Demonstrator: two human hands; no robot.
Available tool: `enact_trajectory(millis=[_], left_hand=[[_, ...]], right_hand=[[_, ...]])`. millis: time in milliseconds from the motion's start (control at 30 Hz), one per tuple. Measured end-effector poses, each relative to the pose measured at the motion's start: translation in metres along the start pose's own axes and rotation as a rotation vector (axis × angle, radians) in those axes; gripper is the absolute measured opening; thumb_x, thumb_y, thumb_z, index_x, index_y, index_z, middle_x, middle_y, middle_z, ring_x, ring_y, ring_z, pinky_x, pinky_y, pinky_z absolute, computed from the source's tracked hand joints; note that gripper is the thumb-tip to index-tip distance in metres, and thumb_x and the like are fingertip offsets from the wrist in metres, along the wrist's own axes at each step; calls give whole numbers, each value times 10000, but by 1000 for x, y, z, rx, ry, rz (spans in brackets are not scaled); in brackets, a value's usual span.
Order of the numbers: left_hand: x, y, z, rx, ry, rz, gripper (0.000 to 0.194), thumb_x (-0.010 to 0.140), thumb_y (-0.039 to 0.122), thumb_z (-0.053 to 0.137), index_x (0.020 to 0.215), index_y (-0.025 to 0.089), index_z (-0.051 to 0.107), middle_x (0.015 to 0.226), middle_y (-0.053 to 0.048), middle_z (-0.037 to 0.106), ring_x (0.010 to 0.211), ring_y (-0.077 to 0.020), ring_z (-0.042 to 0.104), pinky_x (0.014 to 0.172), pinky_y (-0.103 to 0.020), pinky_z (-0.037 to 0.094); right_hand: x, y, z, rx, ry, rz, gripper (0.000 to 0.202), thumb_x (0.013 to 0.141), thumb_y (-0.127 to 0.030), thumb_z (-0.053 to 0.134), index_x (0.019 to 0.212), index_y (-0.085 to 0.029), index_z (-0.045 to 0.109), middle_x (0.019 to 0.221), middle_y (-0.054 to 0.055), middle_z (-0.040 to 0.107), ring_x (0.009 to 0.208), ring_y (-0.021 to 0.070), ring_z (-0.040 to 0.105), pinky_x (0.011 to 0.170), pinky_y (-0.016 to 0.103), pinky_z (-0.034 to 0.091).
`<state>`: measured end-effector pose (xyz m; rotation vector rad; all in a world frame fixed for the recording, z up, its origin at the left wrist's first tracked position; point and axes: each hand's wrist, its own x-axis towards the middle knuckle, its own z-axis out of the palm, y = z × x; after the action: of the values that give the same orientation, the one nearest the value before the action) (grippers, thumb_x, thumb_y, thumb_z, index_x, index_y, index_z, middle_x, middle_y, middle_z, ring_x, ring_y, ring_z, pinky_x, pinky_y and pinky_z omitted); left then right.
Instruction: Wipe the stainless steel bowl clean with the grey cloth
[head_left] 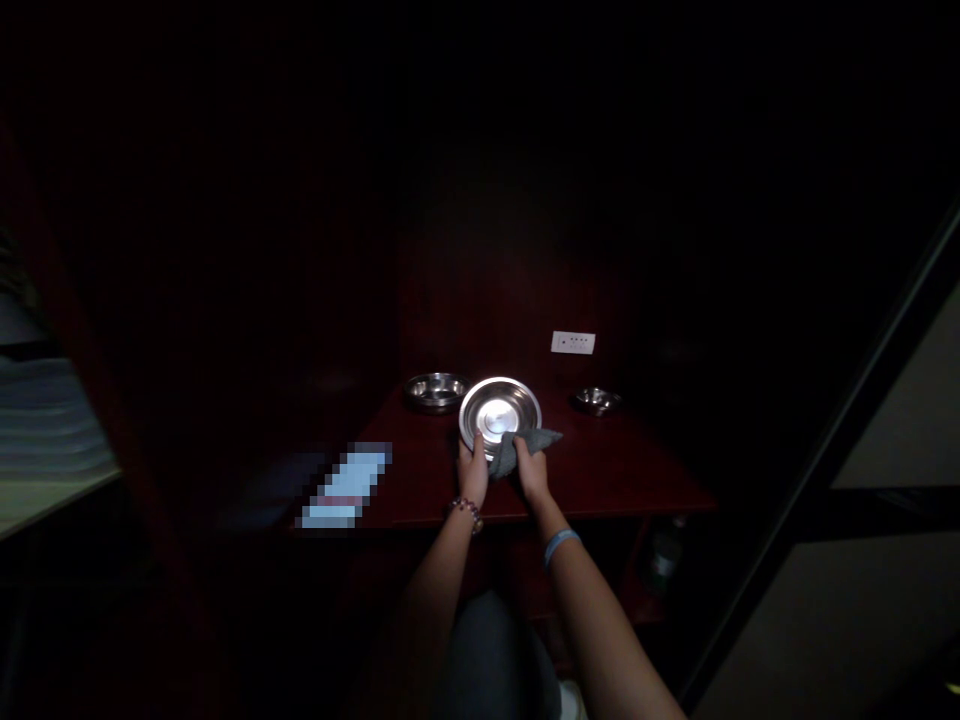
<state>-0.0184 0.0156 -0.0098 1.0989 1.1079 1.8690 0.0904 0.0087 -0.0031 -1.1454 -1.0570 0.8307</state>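
A shiny metal bowl [500, 405] is tilted towards me above the dark red shelf [622, 465]. My left hand [472, 470] grips its lower left rim, thumb on the inner side. A grey cloth [538, 438] is pinched in my right hand [531, 468] and lies against the bowl's lower right rim. The fingers under the cloth and behind the bowl are hidden. To the left behind the bowl, more metal bowls [436, 392], seemingly stacked, rest on the shelf. A smaller metal bowl [598, 401] sits at the right.
A white power socket [573, 343] is on the back wall. A bright, pixelated rectangle [349, 485] lies at the shelf's left edge. Below the shelf, at right, stands a bottle [664, 558]. Stacked pale items [56, 420] are at far left. Much of the surroundings is dark.
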Motion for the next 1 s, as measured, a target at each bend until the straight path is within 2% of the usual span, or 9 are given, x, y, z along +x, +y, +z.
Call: enact_trajectory(millis=[300, 600, 800, 1000], left_hand=[[2, -3, 2, -14, 14, 0, 461, 942, 406, 457, 1288, 115, 546, 1269, -178, 631, 1155, -256, 607, 1026, -399, 433], [2, -2, 2, -27, 18, -10, 444, 919, 405, 500, 1257, 126, 573, 1204, -155, 666, 1100, -235, 635, 1002, -391, 461], [2, 0, 3, -34, 34, 15, 376, 886, 373, 533, 1155, 123, 617, 1135, -156, 681, 1054, -232, 647, 989, -383, 463], [3, -2, 1, 25, 20, -17, 381, 866, 452, 532, 981, 111, 657, 990, -161, 703, 948, -238, 665, 897, -372, 500]], right_hand=[[4, 6, 1, -44, 0, 12, 387, 816, -465, 571, 976, -153, 735, 1041, 112, 748, 1028, 250, 698, 874, 295, 519], [6, 5, 0, -50, 1, -10, 388, 823, -448, 567, 1006, -148, 730, 1069, 114, 741, 1058, 249, 687, 913, 297, 507], [7, 9, 0, -50, 3, -25, 407, 811, -446, 575, 1022, -131, 725, 1094, 131, 732, 1068, 256, 682, 919, 310, 508], [7, 9, 1, -39, 14, -36, 417, 807, -448, 572, 1021, -125, 725, 1092, 133, 733, 1060, 251, 686, 906, 303, 512]])
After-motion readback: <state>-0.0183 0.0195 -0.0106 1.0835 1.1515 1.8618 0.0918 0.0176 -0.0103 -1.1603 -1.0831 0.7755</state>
